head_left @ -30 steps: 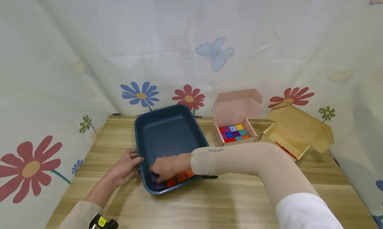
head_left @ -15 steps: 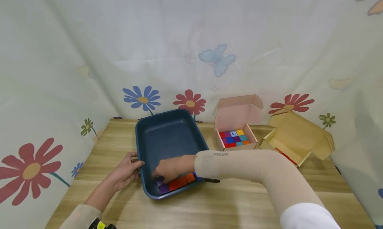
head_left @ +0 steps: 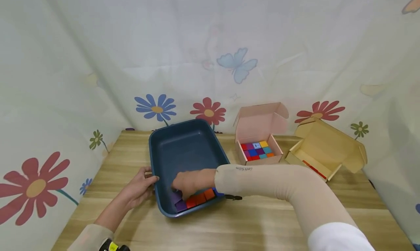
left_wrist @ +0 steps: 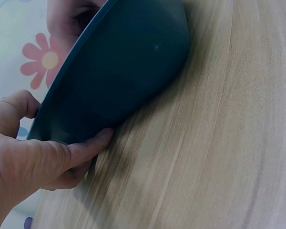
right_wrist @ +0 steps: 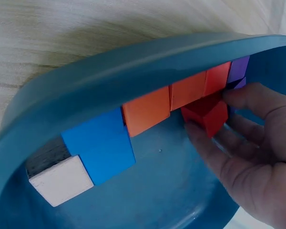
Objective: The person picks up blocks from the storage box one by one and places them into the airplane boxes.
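Right now, the right hand (right_wrist: pixel 262 150) pinches a bright red cube-shaped block (right_wrist: pixel 207 114) between its fingertips, inside a deep, dark-blue rectangular tray (head_left: pixel 188 152) whose side the left hand (head_left: pixel 139 187) grips. Purple cube-shaped blocks (right_wrist: pixel 239 69) sit just beside the pinching fingers; a blue flat-faced block (right_wrist: pixel 105 148) lies farther from them.

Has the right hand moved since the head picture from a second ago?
Yes, slightly to the right: in the head view, the right hand is now a little nearer the unmoved pink box.

Nook screened with floral cloth (head_left: pixel 183 43)
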### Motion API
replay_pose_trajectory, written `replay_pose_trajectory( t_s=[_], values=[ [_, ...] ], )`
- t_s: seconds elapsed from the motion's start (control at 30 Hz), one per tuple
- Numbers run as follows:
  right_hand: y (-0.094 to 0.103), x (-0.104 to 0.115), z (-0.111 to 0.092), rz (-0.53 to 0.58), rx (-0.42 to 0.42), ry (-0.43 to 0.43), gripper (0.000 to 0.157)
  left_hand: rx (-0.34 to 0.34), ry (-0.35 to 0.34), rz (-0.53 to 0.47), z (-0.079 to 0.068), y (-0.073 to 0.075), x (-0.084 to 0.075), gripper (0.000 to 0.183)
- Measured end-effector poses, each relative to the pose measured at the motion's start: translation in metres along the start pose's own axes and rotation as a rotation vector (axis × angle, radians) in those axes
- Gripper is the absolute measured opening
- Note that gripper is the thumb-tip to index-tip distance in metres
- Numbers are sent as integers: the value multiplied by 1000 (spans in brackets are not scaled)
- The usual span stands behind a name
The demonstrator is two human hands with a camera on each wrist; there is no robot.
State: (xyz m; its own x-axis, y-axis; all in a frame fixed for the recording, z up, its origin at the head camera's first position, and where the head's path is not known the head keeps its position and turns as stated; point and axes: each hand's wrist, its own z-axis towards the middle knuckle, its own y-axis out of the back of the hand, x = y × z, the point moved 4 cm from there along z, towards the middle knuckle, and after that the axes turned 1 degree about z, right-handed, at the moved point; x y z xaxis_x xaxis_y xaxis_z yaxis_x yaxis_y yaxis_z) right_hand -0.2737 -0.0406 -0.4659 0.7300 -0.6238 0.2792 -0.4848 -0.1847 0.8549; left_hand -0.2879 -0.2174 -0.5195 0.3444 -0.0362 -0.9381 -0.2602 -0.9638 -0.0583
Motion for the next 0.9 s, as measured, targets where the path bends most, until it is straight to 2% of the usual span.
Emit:
replay_pose_trajectory(
  t_s=[0.1, 0.23, 0.4, 0.5, 0.63, 0.9],
  values=[
    [1, -4, -1, -15, -19, -41, 9, 1, -12, -16, 2, 0, -1, 56],
    [0, -5, -2, -15, -15, -50, 10, 5, -17, -32, 3, -1, 0, 55],
    [3, -7, -2, -8, -20, -23, 11, -3, -14, -35, 4, -1, 1, 56],
    [9, -10, -6, -8, -36, 2, 20, -6, -14, -32, 4, -1, 1, 56],
    [24, -18, -19, -6, -69, 8, 29, 5, -20, -24, 4, -2, 1, 57],
    [52, -41, -65, 19, -153, -73, 27, 5, -14, -22, 4, 0, 2, 58]
  ],
)
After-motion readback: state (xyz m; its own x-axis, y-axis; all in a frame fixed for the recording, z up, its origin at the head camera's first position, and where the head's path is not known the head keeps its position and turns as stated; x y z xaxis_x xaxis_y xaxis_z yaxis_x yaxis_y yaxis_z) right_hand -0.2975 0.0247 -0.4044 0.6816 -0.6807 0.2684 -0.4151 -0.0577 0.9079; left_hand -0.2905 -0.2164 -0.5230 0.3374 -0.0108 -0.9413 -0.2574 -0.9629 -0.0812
